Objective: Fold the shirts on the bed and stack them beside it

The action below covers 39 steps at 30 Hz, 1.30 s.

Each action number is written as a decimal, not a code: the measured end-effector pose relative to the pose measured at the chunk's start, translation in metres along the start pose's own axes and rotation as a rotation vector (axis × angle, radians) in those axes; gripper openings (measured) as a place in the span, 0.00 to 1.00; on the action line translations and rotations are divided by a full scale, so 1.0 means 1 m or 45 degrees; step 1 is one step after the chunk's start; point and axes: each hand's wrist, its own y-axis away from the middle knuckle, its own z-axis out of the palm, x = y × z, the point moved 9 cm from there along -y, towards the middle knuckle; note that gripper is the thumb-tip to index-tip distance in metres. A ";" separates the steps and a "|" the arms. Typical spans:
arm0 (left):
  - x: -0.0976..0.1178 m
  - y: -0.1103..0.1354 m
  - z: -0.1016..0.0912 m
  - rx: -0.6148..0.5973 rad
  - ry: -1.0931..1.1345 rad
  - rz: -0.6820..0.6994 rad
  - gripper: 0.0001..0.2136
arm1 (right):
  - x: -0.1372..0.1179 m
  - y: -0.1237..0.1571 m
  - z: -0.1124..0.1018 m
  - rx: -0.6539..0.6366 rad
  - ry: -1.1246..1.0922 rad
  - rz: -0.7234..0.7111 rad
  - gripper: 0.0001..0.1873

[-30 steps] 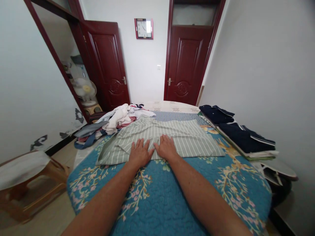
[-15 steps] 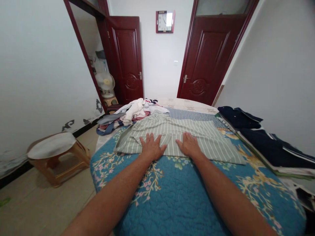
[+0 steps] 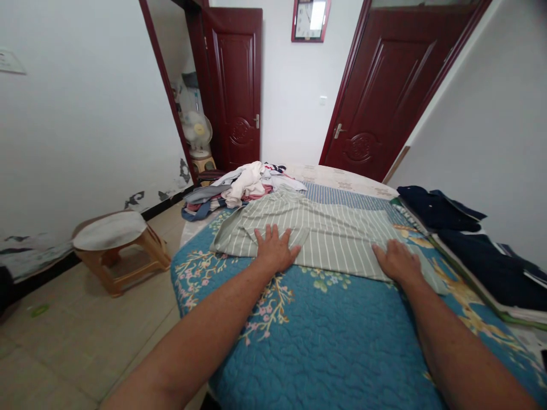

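A pale green garment with white stripes (image 3: pixel 331 236) lies spread across the table, partly folded over on its left side. My left hand (image 3: pixel 274 249) rests flat on its near left part, fingers spread wide. Toward the garment's near right end lies my right hand (image 3: pixel 398 261), palm down with the thumb apart from the fingers. Neither hand grips anything. Beneath the garment is a blue quilted cover (image 3: pixel 333 336) with a flower pattern.
A loose heap of clothes (image 3: pixel 248 185) is at the far left of the table. Folded dark clothes (image 3: pixel 482 265) lie in stacks along the right. A stool (image 3: pixel 113 230) stands on the floor at left. Behind are two dark red doors (image 3: pixel 234 85).
My right hand has slid to the right along the striped garment. My left hand stays at about the same place on it. The view has tilted down and turned slightly left.
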 end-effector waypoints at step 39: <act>0.001 -0.007 -0.005 0.007 -0.110 -0.022 0.37 | 0.004 0.007 -0.014 -0.021 -0.078 0.215 0.43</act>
